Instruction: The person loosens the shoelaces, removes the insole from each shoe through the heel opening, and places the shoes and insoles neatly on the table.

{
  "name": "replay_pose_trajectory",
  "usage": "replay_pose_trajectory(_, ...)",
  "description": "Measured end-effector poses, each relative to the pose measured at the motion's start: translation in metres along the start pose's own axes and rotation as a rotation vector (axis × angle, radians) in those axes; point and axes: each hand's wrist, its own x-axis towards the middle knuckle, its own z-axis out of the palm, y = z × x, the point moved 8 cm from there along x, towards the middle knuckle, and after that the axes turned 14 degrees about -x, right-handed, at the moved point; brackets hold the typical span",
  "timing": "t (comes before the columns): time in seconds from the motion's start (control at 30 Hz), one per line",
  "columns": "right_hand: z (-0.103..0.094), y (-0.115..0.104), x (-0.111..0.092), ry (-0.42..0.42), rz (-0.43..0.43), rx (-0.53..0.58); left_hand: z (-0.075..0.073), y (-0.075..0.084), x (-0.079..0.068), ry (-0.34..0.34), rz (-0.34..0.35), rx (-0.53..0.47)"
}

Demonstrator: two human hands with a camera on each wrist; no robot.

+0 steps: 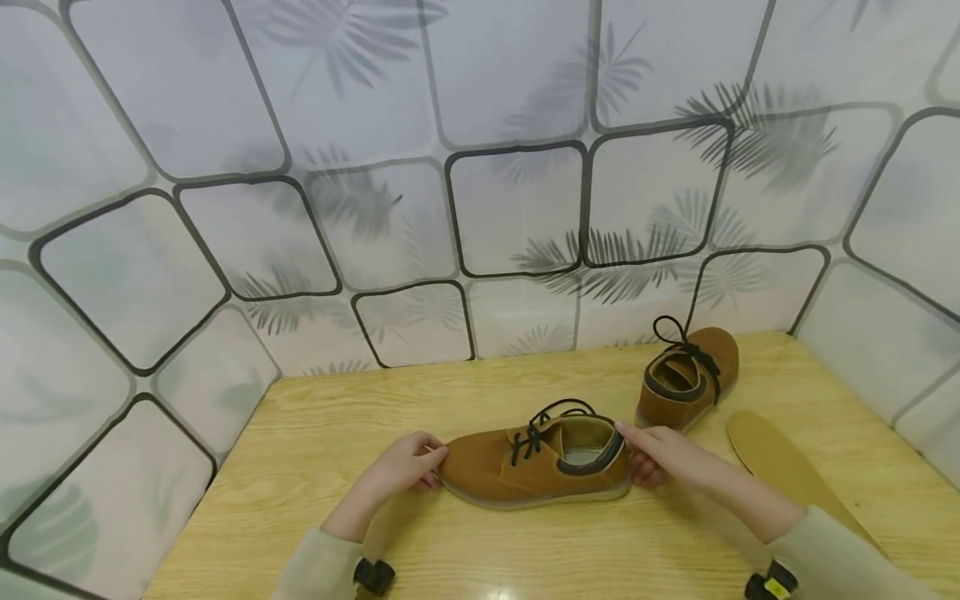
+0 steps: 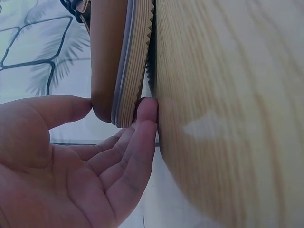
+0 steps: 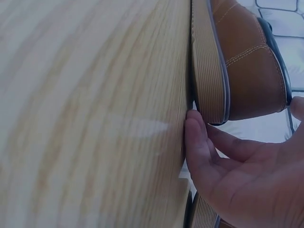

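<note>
A brown lace-up shoe [image 1: 495, 467] with black laces and a dark padded collar lies lengthwise between my hands, toe to the left. Its toe is held by my left hand [image 1: 408, 462], thumb against the upper and fingertips at the sole's lower edge [image 2: 126, 90]. At the heel [image 3: 256, 80], my right hand [image 1: 660, 454] grips with the thumb on the collar and the fingers low by the sole. The sole is at the tabletop or barely above it; a thin gap shows in the wrist views. Inside the shoe, a pale inner sole is partly visible.
A matching brown shoe [image 1: 678, 375] stands behind my right hand, toe pointing away. To its right a tan insole [image 1: 787, 467] lies flat, partly covered by my right forearm. Patterned panels [image 1: 525, 208] border the wooden table [image 1: 337, 408] at the back and sides.
</note>
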Motion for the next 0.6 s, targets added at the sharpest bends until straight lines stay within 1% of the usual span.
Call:
replay_pose_trajectory(0.13,-0.0009,0.0028,0.0004,0.005,0.079,0.048,0.0016,-0.0021,0.0015,0.002,-0.018,-0.010)
replay_pose_trajectory(0.23,0.0016,0.0020,0.0012,-0.023,0.114,0.107,0.0020,-0.0019,0.0010,0.009,-0.028,-0.013)
replay_pose_trajectory(0.37,0.0026,0.0008,0.0013,-0.033,0.132,0.143,0.0027,-0.0004,-0.0005,0.021,-0.031,-0.031)
replay_pose_trajectory(0.5,0.0015,0.0030,-0.0003,-0.017,0.148,0.142,0.0028,0.0013,-0.0013,0.038,-0.021,-0.054)
replay_pose_trajectory(0.6,0.0032,0.0053,-0.0021,-0.031,0.164,0.149,0.0023,0.0009,-0.0012,0.054,-0.020,-0.067)
